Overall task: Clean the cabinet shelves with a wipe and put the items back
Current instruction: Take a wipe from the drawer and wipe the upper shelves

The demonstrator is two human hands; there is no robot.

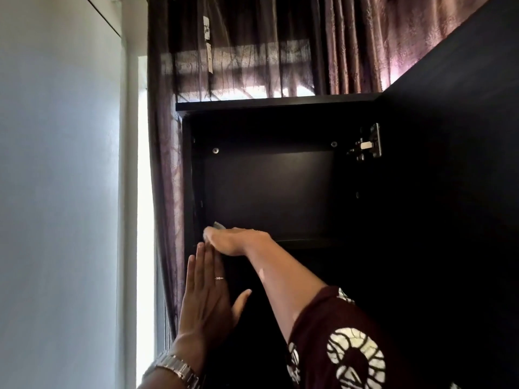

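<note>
Cabinet (266, 192) of dark wood stands open, its door (449, 192) swung out to the right on a metal hinge (368, 146) near the top corner. The upper compartment holds nothing but the person's right hand (236, 242), which lies palm down on the shelf (309, 241) at its left end, close to the side wall. The fingers are stretched out flat toward the back left corner, and a pale wipe (218, 226) peeks out from under and just beyond the fingertips, pressed against the shelf surface. The forearm runs down and to the right into a dark red sleeve (337, 346) with white round patterns.

The left hand (206, 301) is spread flat, fingers straight and close together, thumb apart, resting against the front left edge of the cabinet just below the shelf. Its fingertips reach up almost to the right hand. A thin ring (219, 278) sits on one finger and a metal watch (174, 369) on the wrist.

Behind and above the cabinet hangs a purple-brown curtain (252, 51), with bright light at its left edge. A pale wall (56, 192) fills the left side.
</note>
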